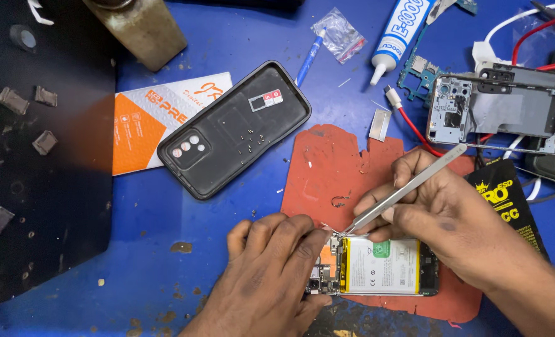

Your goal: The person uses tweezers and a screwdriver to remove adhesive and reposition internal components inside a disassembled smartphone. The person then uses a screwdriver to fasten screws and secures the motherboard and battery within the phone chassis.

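blue bench: right hand (443, 215) grips tweezers (408, 187) over opened phone (377, 265) (battery showing); left hand (277, 262) pinches its edge.

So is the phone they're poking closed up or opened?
Opened. The phone has no back on, so its battery and circuit board show, and the tweezers reach inside.

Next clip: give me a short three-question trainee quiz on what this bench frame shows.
1. What tool does the right hand hold?
2. True or false: the opened phone lies on the red mat.
3. Where do the loose screws lie? A) inside the black back cover B) on the glue tube C) in the left hand

Key:
1. Metal tweezers, tips at the phone's upper left corner.
2. True.
3. A.
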